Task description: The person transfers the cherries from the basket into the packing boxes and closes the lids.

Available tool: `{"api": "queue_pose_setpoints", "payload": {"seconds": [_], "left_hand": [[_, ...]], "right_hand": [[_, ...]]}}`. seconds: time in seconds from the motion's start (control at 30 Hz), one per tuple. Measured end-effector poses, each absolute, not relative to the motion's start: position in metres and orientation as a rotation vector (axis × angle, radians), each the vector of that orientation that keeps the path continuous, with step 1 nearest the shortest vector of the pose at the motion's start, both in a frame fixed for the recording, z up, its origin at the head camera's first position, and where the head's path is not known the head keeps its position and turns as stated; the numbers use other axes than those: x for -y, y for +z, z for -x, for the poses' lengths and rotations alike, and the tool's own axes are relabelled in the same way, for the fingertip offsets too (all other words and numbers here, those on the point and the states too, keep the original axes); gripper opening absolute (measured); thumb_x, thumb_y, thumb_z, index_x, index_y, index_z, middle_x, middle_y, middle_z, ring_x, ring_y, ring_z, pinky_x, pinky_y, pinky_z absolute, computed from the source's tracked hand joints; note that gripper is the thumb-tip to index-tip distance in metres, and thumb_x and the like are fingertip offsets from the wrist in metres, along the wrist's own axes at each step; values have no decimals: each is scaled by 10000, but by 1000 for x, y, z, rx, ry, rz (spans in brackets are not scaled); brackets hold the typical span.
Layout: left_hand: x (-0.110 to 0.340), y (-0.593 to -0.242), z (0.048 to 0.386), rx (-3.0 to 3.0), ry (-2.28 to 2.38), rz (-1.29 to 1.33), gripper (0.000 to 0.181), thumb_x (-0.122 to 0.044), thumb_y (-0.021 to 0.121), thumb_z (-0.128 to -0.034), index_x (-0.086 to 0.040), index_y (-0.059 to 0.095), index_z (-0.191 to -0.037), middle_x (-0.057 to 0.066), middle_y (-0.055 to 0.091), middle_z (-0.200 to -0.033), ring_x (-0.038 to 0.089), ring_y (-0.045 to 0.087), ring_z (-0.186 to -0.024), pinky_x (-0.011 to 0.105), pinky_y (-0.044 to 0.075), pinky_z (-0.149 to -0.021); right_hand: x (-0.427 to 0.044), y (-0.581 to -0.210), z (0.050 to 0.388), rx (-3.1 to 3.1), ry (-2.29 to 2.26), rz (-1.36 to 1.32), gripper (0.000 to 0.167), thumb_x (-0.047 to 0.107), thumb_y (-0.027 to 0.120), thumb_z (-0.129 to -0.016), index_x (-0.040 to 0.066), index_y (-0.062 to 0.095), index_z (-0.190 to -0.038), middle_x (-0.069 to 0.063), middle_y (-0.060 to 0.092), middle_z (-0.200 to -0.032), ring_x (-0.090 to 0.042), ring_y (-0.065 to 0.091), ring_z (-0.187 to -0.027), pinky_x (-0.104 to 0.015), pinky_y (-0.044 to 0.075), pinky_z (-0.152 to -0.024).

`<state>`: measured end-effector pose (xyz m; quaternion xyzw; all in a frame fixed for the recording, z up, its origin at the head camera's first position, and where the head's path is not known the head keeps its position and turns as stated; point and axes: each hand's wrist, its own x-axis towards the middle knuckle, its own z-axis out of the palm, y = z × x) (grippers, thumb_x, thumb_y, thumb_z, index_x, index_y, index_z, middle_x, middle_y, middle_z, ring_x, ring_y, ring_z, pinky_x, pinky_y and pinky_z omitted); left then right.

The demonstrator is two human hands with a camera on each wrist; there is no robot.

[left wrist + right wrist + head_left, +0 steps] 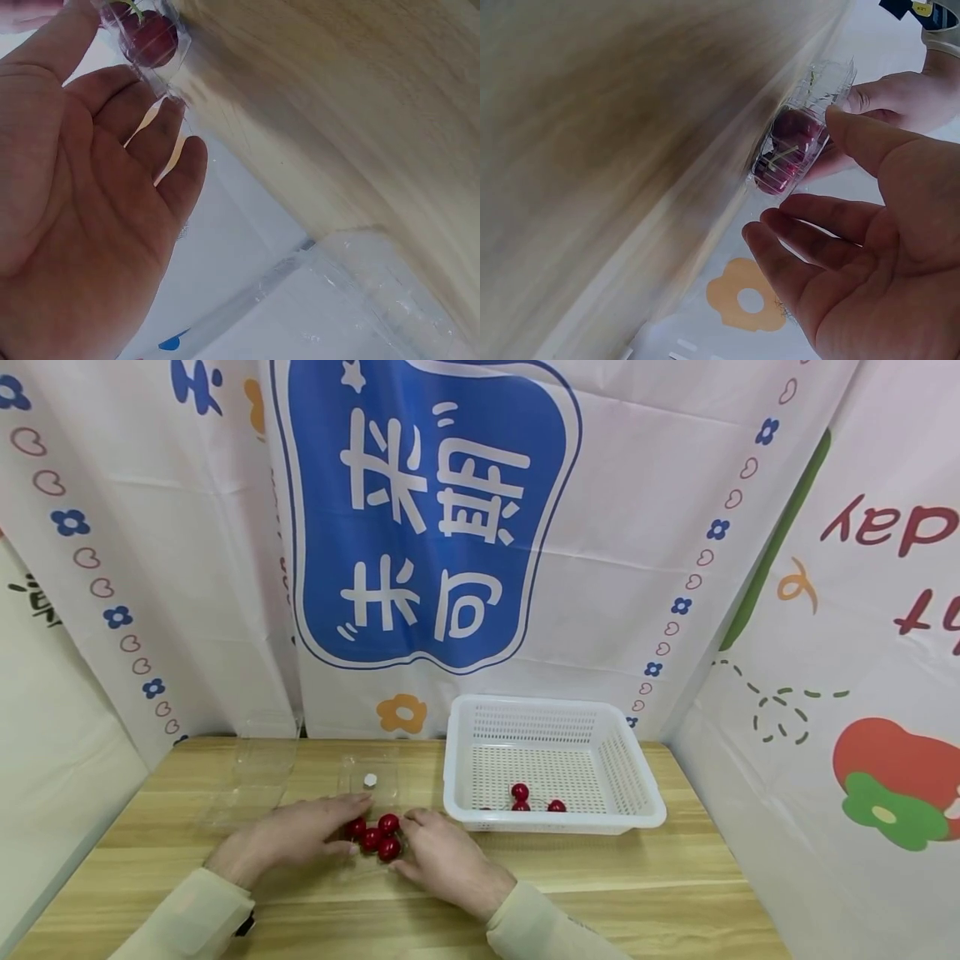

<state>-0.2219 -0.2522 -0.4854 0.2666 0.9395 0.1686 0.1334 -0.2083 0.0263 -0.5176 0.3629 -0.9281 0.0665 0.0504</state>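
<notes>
A small clear plastic box (369, 865) holds several dark red cherries (388, 848) and sits on the wooden table. Its transparent lid (386, 767) is folded back behind it, with a white sticker (370, 780) on it. My left hand (300, 833) grips the left side of the box, fingers at the back and thumb in front. At the opposite side, my right hand (442, 858) holds the box between its thumb and fingers. Green stems (784, 157) show through the plastic in the right wrist view. The box's underside is hidden.
A white perforated basket (555, 820) stands at the back right with a few cherries (520, 792) inside; its front wall hides part of them. Another clear plastic container (262, 764) lies open at the back left. Printed curtains (615, 485) hang behind the table (645, 885).
</notes>
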Motion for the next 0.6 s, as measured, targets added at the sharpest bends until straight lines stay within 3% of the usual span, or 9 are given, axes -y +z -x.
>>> {"api": "queue_pose_setpoints", "payload": {"seconds": [0.23,0.33,0.6], "left_hand": [[248,-482,231,-2798,506,-777,752,-459,724,-1162,-27,530,-1745,269,494,-1826,584,553,-1628,791,469,-1335],[247,-481,240,-2861,528,-784,714,-375,748,-1161,48,548,-1700,330,555,-1756,598,585,-1587,793,485,-1318],[243,-485,261,-3018,572,-636,564,-293,720,-1184,75,633,-1602,354,700,-1585,580,703,-1449,764,570,-1250]], "right_hand": [[-27,-518,209,2814,215,-1108,625,490,903,-1050,81,774,-1505,-26,803,-1481,-149,785,-1322,-267,670,-1152],[-27,-518,209,2819,218,-1104,627,491,905,-1047,80,776,-1503,-27,804,-1482,-150,786,-1320,-263,669,-1151],[-27,-520,210,2836,186,-1102,629,498,887,-1059,84,770,-1518,-57,783,-1575,-189,781,-1419,-292,653,-1212]]}}
